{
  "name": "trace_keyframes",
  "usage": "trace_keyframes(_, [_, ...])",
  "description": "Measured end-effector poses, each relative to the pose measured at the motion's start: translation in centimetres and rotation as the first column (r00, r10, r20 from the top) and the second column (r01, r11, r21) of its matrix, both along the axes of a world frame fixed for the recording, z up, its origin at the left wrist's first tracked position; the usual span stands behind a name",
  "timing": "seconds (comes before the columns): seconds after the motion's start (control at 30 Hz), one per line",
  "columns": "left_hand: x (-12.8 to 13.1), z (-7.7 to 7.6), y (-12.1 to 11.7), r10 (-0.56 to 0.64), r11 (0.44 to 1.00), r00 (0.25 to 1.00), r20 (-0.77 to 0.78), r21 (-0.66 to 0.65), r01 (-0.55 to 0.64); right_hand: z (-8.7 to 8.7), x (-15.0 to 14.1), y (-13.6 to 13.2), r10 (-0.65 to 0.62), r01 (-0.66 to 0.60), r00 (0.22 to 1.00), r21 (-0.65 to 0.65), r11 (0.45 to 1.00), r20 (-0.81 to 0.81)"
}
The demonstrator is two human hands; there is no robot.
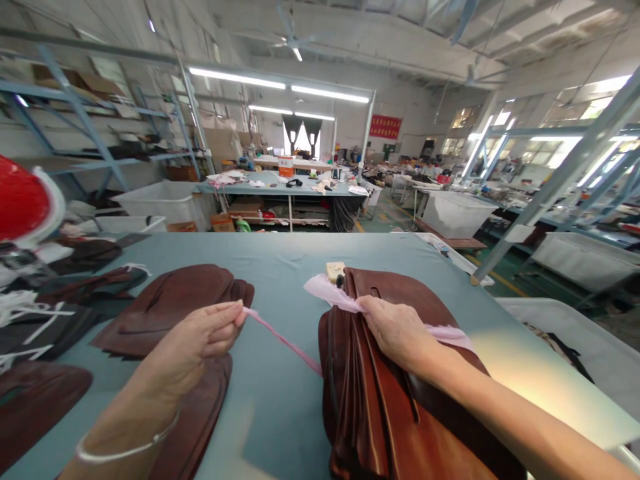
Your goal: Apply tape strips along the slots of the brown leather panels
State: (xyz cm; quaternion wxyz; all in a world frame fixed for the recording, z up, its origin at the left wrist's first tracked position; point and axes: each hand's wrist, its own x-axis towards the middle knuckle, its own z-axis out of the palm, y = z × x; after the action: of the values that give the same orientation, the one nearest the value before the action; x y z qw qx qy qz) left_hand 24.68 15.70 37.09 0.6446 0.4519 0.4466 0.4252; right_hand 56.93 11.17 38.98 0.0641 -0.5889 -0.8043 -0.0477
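A thick bundle of brown leather pieces lies on the blue-grey table, right of centre. A pink strip wraps round the bundle and stretches taut to the left. My left hand is closed, pinching the free end of the strip above the table. My right hand is closed on top of the bundle, pressing the pink strip down where it crosses the leather. A small cream block sits just behind the bundle.
More brown leather pieces lie flat to the left, with dark pieces and white strips at the far left edge. White bins stand right of the table. Further worktables and blue racks fill the hall behind.
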Motion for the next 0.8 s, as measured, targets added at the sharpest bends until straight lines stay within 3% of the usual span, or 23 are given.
trace_keyframes(0.1, [0.8,0.5,-0.5,0.053,0.999,0.999,-0.015,-0.011,-0.053,0.2,-0.3,-0.1,-0.029,0.029,0.999,-0.012,0.999,0.023])
trace_keyframes(0.2, [3.8,2.5,-0.9,-0.107,0.982,0.964,-0.243,0.126,0.141,0.6,-0.9,0.0,-0.053,0.054,0.998,-0.028,0.998,0.027])
trace_keyframes(0.3, [8.3,5.0,-1.0,-0.14,0.84,0.85,-0.508,0.394,0.374,1.0,-1.8,0.2,0.015,-0.017,0.998,-0.033,0.999,-0.059])
trace_keyframes(0.4, [12.0,6.4,-0.7,-0.076,0.703,0.764,-0.64,0.509,0.496,0.8,-2.4,0.6,0.142,-0.157,0.964,-0.048,0.986,-0.226])
trace_keyframes(0.5, [13.2,6.2,0.0,-0.108,0.59,0.759,-0.642,0.573,0.569,0.0,-2.4,1.4,0.199,-0.228,0.887,-0.02,0.973,-0.417])
trace_keyframes(0.57, [12.7,5.2,0.8,-0.124,0.505,0.792,-0.597,0.649,0.568,-0.4,-2.1,1.9,0.2,-0.243,0.832,-0.015,0.97,-0.518])
trace_keyframes(0.6, [12.2,4.6,1.3,-0.106,0.489,0.808,-0.579,0.677,0.549,-0.5,-1.9,2.1,0.194,-0.247,0.808,-0.02,0.969,-0.556])
trace_keyframes(0.63, [11.7,3.9,1.7,-0.079,0.503,0.816,-0.572,0.684,0.528,-0.5,-1.7,2.2,0.186,-0.252,0.787,-0.03,0.967,-0.588])
trace_keyframes(0.7, [10.8,2.6,2.2,-0.068,0.594,0.815,-0.575,0.633,0.497,-0.5,-1.4,2.3,0.165,-0.252,0.741,-0.042,0.967,-0.651])
trace_keyframes(0.8, [10.0,1.3,2.0,-0.21,0.721,0.834,-0.511,0.495,0.485,-0.2,-1.3,2.4,0.117,-0.267,0.659,-0.085,0.96,-0.743])
